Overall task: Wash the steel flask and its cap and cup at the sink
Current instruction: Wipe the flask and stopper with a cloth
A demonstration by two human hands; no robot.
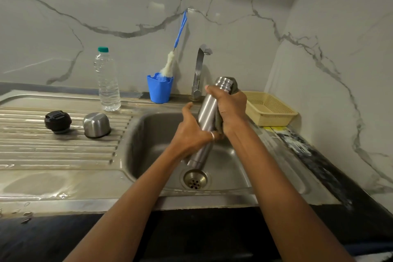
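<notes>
steel flask, a slim cylindrical brushed-metal bottle with a threaded open neck, is held tilted above the stainless steel sink basin. its base hangs low over the round drain strainer and its neck leans up and to the right, near the chrome tap. left hand grips the flask at mid-body, fingers wrapped round it, thumb raised free; a ring shows on one finger. right hand grips the upper body just below the neck, fingers curled round it, with a dull grey scouring pad caught between palm and metal. black round plastic cap stands on the ribbed steel drainboard left of the basin. just beside it, to its right, the small steel cup sits mouth down. both lie well apart from the flask. drainboard surface is wet. behind them a clear plastic water bottle with a green lid stands upright. a blue plastic holder stands between that bottle and the tap, carrying a blue-handled bottle brush with white bristles, which leans against the grey-veined marble wall. a pale yellow perforated plastic basket sits on the counter in the corner, right of the basin.
</notes>
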